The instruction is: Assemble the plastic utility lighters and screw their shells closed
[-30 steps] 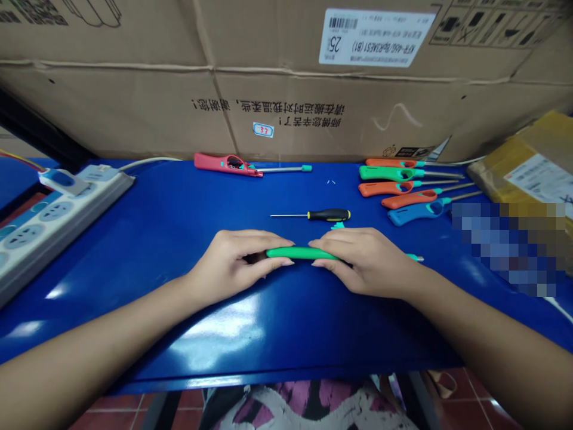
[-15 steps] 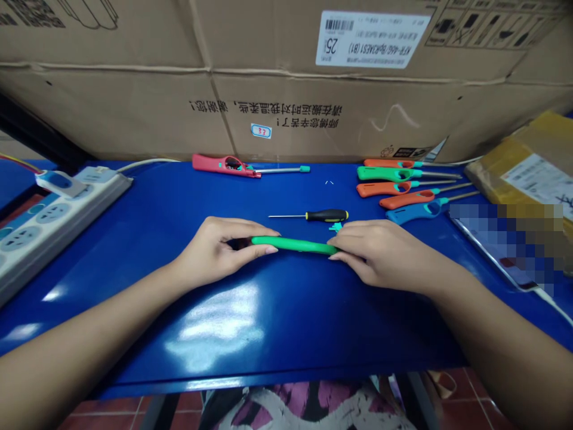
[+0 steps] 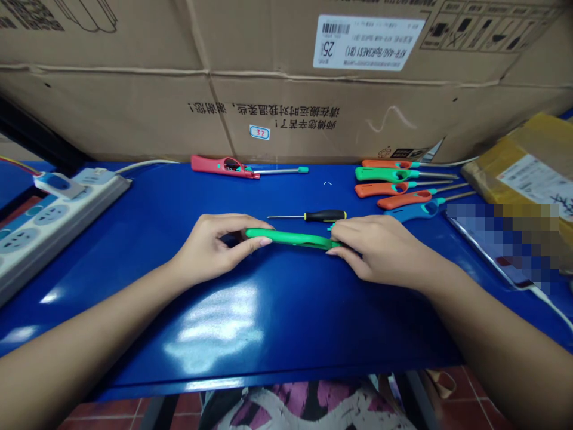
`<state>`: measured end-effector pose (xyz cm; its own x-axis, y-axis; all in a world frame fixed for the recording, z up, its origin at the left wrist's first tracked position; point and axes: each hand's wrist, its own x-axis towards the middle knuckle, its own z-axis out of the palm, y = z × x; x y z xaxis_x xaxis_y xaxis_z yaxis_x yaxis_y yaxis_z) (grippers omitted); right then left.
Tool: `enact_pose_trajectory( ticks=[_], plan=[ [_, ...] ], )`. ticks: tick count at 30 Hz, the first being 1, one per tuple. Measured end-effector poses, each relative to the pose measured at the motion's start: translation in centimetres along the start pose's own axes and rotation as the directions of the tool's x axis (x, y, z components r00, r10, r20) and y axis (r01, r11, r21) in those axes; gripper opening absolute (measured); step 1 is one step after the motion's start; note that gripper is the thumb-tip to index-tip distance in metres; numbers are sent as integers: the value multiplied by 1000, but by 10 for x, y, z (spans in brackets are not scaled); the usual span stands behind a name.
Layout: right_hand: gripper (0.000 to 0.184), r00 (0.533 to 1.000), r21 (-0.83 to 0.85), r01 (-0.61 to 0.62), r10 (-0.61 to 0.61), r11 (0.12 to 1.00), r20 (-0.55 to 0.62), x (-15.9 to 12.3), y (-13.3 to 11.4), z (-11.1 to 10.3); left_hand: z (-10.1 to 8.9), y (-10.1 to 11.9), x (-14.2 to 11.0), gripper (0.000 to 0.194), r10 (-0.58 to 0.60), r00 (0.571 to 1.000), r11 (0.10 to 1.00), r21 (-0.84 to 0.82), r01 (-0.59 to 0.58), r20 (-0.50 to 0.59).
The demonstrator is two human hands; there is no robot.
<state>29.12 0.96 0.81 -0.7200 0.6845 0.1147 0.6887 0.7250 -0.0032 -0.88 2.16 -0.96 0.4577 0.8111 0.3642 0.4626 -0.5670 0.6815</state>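
Between both hands, above the blue table, is a green lighter casing, seen nearly edge-on with part of its trigger loop showing. My left hand pinches its left end between thumb and fingers. My right hand grips the other end, whose tip is hidden by the fingers. A small turquoise part peeks out behind my right fingers. Just beyond lies a screwdriver with a black and yellow handle, its shaft pointing left.
A red lighter with its inside exposed lies at the back. Several lighters in orange, green and blue lie back right, beside a phone and a taped parcel. A power strip is at left; a large carton stands behind.
The green casing has turned slightly in my hands, its left end a little higher, and its loop opening now shows. Both hands keep hold of it.
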Motion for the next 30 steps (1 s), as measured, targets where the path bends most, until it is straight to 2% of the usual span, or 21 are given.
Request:
enact_pose_trajectory(
  ticks=[5, 8, 10, 13, 15, 16, 17, 19, 21, 23, 26, 30],
  plan=[
    [23, 1000, 33, -15, 15, 999, -4, 0, 2, 1, 1, 5, -1, 22, -76, 997, 991, -109, 75, -5],
    [18, 999, 146, -36, 40, 989, -22, 0, 1, 1, 2, 8, -1, 24, -201, 979, 954, -225, 201, 21],
    [22, 998, 205, -45, 54, 978, -40, 1, -2, 3, 3, 10, 0, 26, -301, 950, 891, -331, 309, 77],
    [40, 997, 213, -48, 58, 976, -43, 4, -8, 8, 7, 12, 2, 28, -418, 888, 758, -466, 457, 191],
    [43, 998, 182, -34, 43, 983, -48, 5, -10, 11, 10, 11, 3, 32, -461, 851, 696, -493, 522, 251],
    [41, 998, 172, -28, 37, 985, -50, 5, -11, 13, 12, 11, 3, 34, -465, 845, 692, -487, 533, 264],
    [38, 998, 170, -28, 36, 985, -46, 6, -11, 14, 13, 10, 3, 35, -457, 851, 708, -472, 525, 259],
    [32, 999, 181, -43, 48, 983, -25, 6, -11, 14, 14, 9, 1, 37, -396, 893, 785, -426, 451, 215],
    [30, 998, 200, -57, 61, 978, -10, 5, -10, 14, 14, 9, -2, 36, -290, 943, 879, -345, 329, 161],
    [29, 998, 219, -62, 66, 974, -13, 5, -8, 13, 12, 9, -5, 31, -183, 975, 947, -243, 210, 130],
    [26, 999, 254, -39, 45, 966, -15, 4, -6, 13, 10, 12, -7, 26, -105, 987, 982, -140, 122, 126],
    [20, 998, 323, -19, -3, 946, 67, 4, -6, 8, 8, 17, -7, 22, -105, 982, 983, -132, 126, 159]
  ],
)
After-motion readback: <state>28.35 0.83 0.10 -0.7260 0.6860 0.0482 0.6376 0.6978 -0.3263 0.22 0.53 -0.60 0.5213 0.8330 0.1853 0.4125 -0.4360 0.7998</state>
